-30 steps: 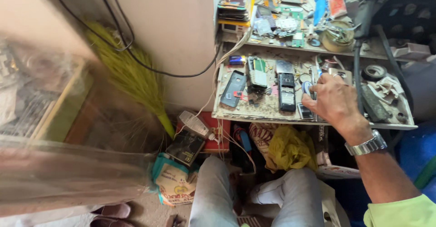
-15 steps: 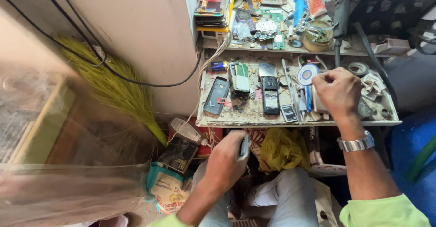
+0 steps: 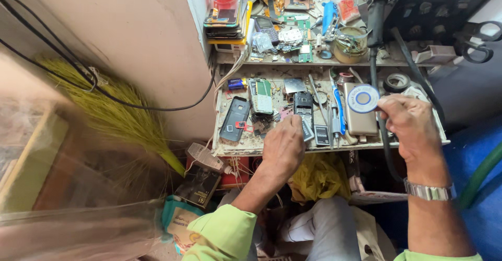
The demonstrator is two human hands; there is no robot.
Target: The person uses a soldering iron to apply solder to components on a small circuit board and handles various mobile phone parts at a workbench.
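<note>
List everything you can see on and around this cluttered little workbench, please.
roll of tape: one, white with a blue centre, held above the bench by the right hand
small flat phone part: one, dark, at the left hand's fingertips
keypad phone: one, black, middle of the bench
phone back cover: one, dark grey, left part of the bench
circuit board: one, green, beside the cover
stack of phones: one pile, mixed colours, upper shelf at left
broom: one, yellow-green, against the wall
plastic bag: one, yellow, under the bench
wristwatch: one, silver, right wrist
left hand: on the bench's front edge
right hand: pinching the tape roll
</note>
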